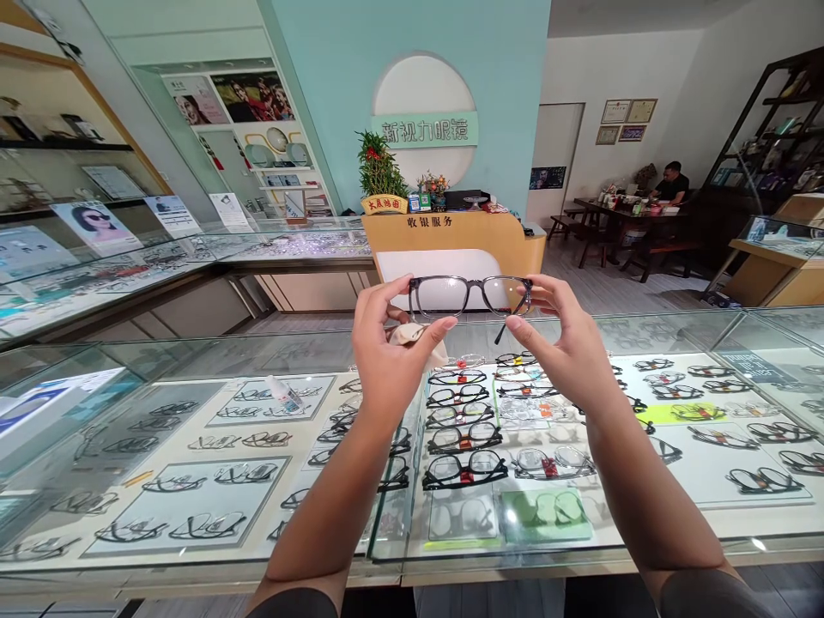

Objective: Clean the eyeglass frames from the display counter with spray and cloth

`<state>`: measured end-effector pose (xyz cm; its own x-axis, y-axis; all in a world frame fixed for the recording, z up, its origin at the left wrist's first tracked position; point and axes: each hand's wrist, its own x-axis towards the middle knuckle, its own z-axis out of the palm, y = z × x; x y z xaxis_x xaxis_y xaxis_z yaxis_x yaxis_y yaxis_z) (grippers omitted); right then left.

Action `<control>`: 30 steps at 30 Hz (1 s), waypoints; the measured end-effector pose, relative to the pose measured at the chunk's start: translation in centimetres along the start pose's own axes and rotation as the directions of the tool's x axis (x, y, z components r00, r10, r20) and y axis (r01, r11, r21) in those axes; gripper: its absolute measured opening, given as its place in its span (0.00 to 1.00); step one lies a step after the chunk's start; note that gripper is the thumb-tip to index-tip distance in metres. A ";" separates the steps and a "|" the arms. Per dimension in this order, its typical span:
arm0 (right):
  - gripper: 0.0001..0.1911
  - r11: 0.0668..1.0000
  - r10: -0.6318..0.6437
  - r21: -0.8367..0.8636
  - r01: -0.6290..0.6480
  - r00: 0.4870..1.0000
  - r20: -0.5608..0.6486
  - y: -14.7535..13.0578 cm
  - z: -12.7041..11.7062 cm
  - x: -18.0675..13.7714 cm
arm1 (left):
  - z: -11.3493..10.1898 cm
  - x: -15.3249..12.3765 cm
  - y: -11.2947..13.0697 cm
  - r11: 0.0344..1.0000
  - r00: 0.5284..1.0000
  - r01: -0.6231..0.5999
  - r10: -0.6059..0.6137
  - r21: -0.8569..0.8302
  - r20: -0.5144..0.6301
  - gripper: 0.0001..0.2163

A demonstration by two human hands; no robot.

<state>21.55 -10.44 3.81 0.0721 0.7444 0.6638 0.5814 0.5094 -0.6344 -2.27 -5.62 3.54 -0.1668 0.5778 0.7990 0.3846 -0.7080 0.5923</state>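
A pair of eyeglasses [475, 283] with a dark, partly see-through frame is held up in front of me, lenses facing forward. My left hand [392, 339] grips its left end between fingers and thumb, and a beige cloth [421, 336] is bunched in that same hand. On the other end, my right hand [557, 335] pinches the frame near the hinge. One temple arm points down by my right thumb. Below both hands lies a glass display case [392, 549] with rows of spectacles [464, 468] inside.
A small white bottle [283, 395] stands on the glass at the left. Beyond the case are a wooden cashier counter [451, 232] with a plant [379, 167], and a further display counter [283, 249]. At the back right a person [670, 184] sits at a dark table [631, 210].
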 end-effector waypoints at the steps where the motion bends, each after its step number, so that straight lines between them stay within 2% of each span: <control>1: 0.29 1.000 0.000 -0.001 0.000 1.000 0.000 0.0 0.0 0.0 | 0.0 0.0 0.0 1.000 1.000 -0.004 0.004 0.000 -0.001 0.29; 30: 0.29 1.000 -0.013 -0.005 0.013 1.000 -0.001 0.0 0.0 -0.1 | 0.0 -0.1 0.1 1.000 1.000 -0.007 0.007 0.007 0.003 0.29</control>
<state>21.54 -10.53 3.74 0.0659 0.7374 0.6723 0.5867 0.5164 -0.6239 -2.27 -5.72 3.54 -0.1618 0.5738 0.8028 0.3925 -0.7090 0.5859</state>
